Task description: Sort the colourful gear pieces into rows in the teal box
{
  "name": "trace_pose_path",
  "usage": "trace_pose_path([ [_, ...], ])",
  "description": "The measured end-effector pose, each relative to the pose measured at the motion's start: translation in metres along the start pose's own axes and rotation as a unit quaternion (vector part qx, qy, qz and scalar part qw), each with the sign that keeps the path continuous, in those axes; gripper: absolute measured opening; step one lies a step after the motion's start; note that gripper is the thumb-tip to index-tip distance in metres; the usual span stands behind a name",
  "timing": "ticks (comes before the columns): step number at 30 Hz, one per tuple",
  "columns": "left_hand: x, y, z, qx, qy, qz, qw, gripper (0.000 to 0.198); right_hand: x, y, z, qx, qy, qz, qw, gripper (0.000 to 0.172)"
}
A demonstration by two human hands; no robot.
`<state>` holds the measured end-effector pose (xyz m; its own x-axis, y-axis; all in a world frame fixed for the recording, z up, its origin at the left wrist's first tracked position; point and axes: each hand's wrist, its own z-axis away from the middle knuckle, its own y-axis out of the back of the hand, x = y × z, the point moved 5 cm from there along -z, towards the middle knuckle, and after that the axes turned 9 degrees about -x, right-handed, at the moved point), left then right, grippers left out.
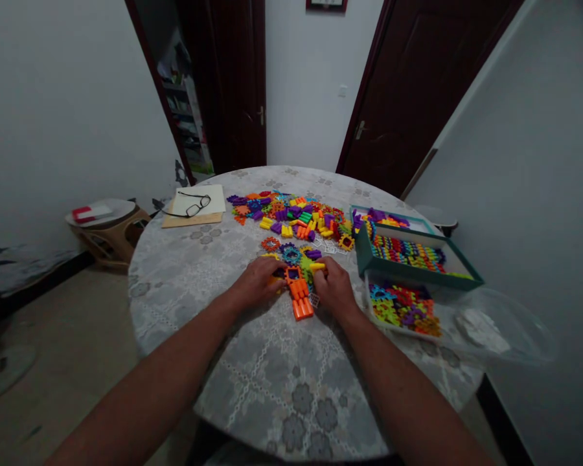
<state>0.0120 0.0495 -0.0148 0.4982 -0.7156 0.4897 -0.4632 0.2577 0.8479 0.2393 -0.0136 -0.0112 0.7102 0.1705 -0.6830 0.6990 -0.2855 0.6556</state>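
On the table in front of me lies a joined assembly of plastic gear building pieces, with an orange square-holed gear (294, 274), a blue gear (291, 254) and a red-orange gear (271, 244). Two ribbed orange connector blocks (301, 299) stick out of it toward me. My left hand (258, 281) is closed on the assembly's left side, fingertips at the orange gear; yellow parts show beneath the fingers. At the right side, my right hand (335, 286) pinches a yellow connector piece (317, 266) between thumb and fingers, against a lime-green gear. The fingers partly hide the contact.
Behind the assembly spreads a heap of loose gears and connectors (291, 213). To the right stand a green box (418, 278) of sorted pieces and a clear tub (403, 330) of gears, with a transparent lid (519, 333). Glasses (194, 208) rest on papers at left.
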Motion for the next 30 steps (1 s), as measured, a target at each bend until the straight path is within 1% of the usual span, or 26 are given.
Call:
trace_pose_path([
  [3, -0.001, 0.004, -0.004, -0.003, -0.001, 0.004, 1.0, 0.036, -0.007, 0.009, 0.001, -0.028, 0.005, -0.004, 1.0, 0.024],
  [5, 0.0, 0.008, -0.004, -0.006, 0.012, 0.009, 1.0, 0.034, -0.015, 0.01, 0.002, -0.066, 0.041, 0.01, 0.997, 0.019],
  [8, 0.002, 0.012, -0.002, -0.016, 0.047, 0.015, 0.999, 0.033, -0.028, 0.002, 0.009, -0.143, 0.11, 0.048, 0.982, 0.015],
  [10, 0.003, 0.014, -0.001, -0.011, 0.057, 0.017, 0.998, 0.036, -0.034, -0.005, 0.015, -0.182, 0.126, 0.074, 0.972, 0.012],
  [12, 0.002, 0.014, -0.001, 0.003, 0.057, 0.013, 0.998, 0.038, -0.037, -0.011, 0.019, -0.198, 0.125, 0.095, 0.968, 0.011],
  [14, 0.0, 0.014, -0.001, 0.011, 0.063, 0.008, 0.998, 0.042, -0.039, -0.013, 0.022, -0.2, 0.122, 0.109, 0.966, 0.01],
  [19, -0.004, 0.014, -0.002, 0.015, 0.099, 0.013, 0.995, 0.06, -0.035, -0.014, 0.023, -0.205, 0.124, 0.108, 0.965, 0.008],
  [21, -0.003, 0.018, -0.001, 0.024, 0.107, 0.008, 0.994, 0.059, -0.03, -0.015, 0.021, -0.202, 0.12, 0.105, 0.966, 0.013],
  [25, -0.005, 0.036, 0.004, 0.052, 0.107, -0.008, 0.993, 0.036, -0.02, -0.017, 0.018, -0.18, 0.101, 0.103, 0.973, 0.043],
  [26, -0.007, 0.043, 0.007, 0.056, 0.11, -0.01, 0.992, 0.031, -0.019, -0.017, 0.018, -0.178, 0.096, 0.105, 0.974, 0.048],
  [28, -0.013, 0.055, 0.011, 0.051, 0.12, -0.003, 0.991, 0.026, -0.018, -0.017, 0.018, -0.182, 0.09, 0.11, 0.973, 0.05],
  [30, -0.017, 0.062, 0.015, 0.017, 0.123, 0.014, 0.992, 0.025, -0.021, -0.016, 0.018, -0.191, 0.096, 0.112, 0.97, 0.049],
])
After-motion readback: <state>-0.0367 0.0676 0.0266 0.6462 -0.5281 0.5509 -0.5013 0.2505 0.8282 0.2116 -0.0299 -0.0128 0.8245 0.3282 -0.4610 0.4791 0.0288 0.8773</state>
